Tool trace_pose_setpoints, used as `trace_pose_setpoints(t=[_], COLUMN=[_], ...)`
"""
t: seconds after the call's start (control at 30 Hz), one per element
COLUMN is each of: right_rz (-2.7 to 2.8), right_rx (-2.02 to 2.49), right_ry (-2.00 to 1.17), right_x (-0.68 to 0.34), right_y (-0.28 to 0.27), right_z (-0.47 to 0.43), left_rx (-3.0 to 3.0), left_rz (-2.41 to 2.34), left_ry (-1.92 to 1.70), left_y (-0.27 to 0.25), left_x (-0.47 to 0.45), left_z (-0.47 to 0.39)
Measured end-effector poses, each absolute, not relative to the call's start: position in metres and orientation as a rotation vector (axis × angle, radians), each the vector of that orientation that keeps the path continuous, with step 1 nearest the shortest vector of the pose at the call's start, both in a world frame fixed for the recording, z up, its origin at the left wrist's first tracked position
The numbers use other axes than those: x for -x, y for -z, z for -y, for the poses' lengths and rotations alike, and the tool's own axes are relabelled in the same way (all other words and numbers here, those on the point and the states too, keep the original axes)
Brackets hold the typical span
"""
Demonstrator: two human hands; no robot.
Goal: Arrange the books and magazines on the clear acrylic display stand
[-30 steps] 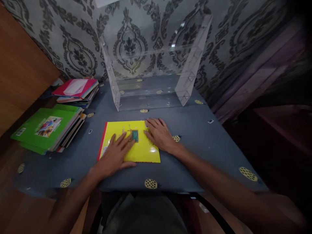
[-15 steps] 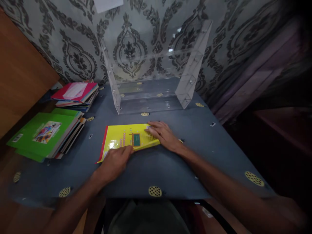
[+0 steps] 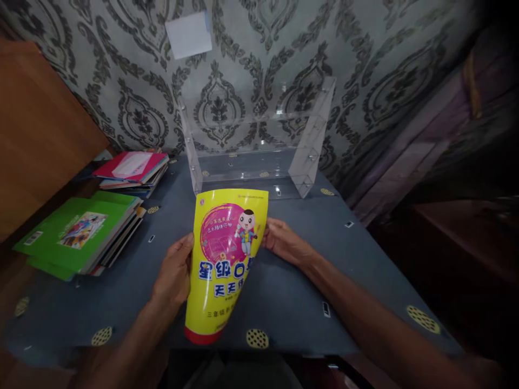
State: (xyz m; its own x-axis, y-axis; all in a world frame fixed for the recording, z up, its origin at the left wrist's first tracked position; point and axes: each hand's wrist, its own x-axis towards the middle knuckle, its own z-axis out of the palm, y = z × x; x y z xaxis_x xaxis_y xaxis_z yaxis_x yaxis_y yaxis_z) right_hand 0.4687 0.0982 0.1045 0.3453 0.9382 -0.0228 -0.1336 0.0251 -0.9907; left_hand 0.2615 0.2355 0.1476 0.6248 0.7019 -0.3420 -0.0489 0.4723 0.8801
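Observation:
Raised above the table is a yellow workbook point(image 3: 227, 237), its cover bent in a curve, with a red strip at the lower end, a pink circle and a cartoon child. My left hand point(image 3: 175, 268) grips its left edge, fingers partly hidden behind the cover. On the opposite side, my right hand point(image 3: 283, 239) pinches the right edge near the top. Behind the workbook stands a clear acrylic rack point(image 3: 310, 146) with several levels; the workbook's top covers part of its front lower edge.
To the left lies a pile of books topped by a green one point(image 3: 52, 232). Farther back is another pile with a pink-red book point(image 3: 144, 167) on top. Patterned wallpaper point(image 3: 263, 59) rises behind the dark blue tablecloth point(image 3: 308, 319). An orange panel point(image 3: 44, 129) borders the left side.
The workbook has come up off the table and been turned, so a different cover with the cartoon faces me. Both hands have shifted to its side edges. My view has tilted up slightly.

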Motion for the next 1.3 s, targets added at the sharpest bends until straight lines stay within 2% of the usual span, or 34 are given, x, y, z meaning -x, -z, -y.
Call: trace_pose_setpoints(t=[0.2,0.37,0.57,0.77,0.83,1.0,1.3], right_rz=[0.778,0.851,0.984,1.125,1.311,2.028,2.038], right_rx=[1.220,1.386,1.790,2.307,2.266,1.873,1.910], right_ry=[-1.207,-1.171,-0.885,-0.097,0.026,-0.034,-0.092], right_x=[-0.468,-0.469,-0.469,-0.457,-0.439,-0.378,-0.369], right_y=[-0.104,-0.093,-0.092,-0.103,-0.107,-0.107,-0.082], right_z=[-0.094,-0.100,-0.100,-0.102,-0.114,-0.168,-0.188], left_rx=[-0.980,-1.617,-2.491,-2.702,-2.715,-2.734,-2.802], left_rz=[-0.871,-0.881,-0.799,-0.647,-0.633,-0.574,-0.571], left_ry=[-0.582,-0.594,-0.674,-0.544,-0.554,-0.622,-0.715], left_y=[-0.124,-0.101,-0.094,-0.078,-0.075,-0.066,-0.058], left_x=[-0.254,-0.234,-0.236,-0.252,-0.253,-0.248,-0.244], left_z=[-0.238,-0.261,-0.286,-0.305,-0.308,-0.312,-0.315])
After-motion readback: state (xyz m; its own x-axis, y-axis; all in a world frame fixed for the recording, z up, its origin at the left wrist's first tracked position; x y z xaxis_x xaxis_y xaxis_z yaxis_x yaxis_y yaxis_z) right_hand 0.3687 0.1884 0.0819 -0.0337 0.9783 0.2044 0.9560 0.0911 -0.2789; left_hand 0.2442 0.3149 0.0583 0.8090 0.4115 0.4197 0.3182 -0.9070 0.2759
